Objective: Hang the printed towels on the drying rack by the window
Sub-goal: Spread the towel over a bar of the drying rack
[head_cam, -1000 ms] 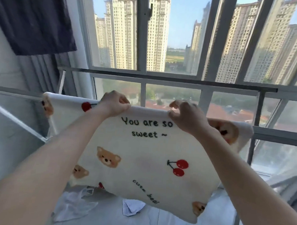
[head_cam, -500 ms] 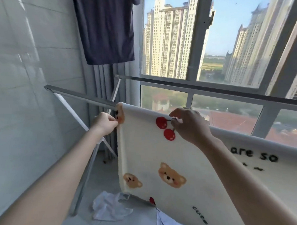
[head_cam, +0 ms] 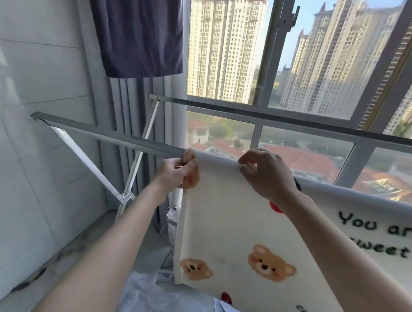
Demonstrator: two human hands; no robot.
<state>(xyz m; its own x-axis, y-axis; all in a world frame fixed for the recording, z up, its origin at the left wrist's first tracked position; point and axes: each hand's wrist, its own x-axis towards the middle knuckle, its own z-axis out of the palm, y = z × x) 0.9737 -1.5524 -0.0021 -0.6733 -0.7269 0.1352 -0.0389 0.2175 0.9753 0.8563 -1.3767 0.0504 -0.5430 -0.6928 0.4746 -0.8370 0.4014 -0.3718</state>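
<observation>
From where I watch, the job looks partly done. Starting at the left, the drying rack (head_cam: pixel 111 135) stands against the tiled wall, its near grey bar running toward the window, and a dark garment (head_cam: pixel 139 30) hangs above it, apart from the work. My left hand (head_cam: pixel 176 172) pinches the printed towel (head_cam: pixel 256 228) at its upper left corner, fingers curled round the edge just where the cloth meets the near bar. The towel is already draped over that bar, its cream face with bears, cherries and lettering hanging down toward me. My right hand (head_cam: pixel 265 175) grips the folded top edge a little further along, thumb and fingers closed on the cloth at the bar.

I judge this step to be straightening the towel along the bar, so one towel is nearly hung. Whether other printed towels remain I cannot tell; none shows here.

As for containers, I see no basket or tub. On the floor (head_cam: pixel 82 268) below lie some pale crumpled items (head_cam: pixel 144 297), perhaps plastic wrapping, though I cannot say for certain.
</observation>
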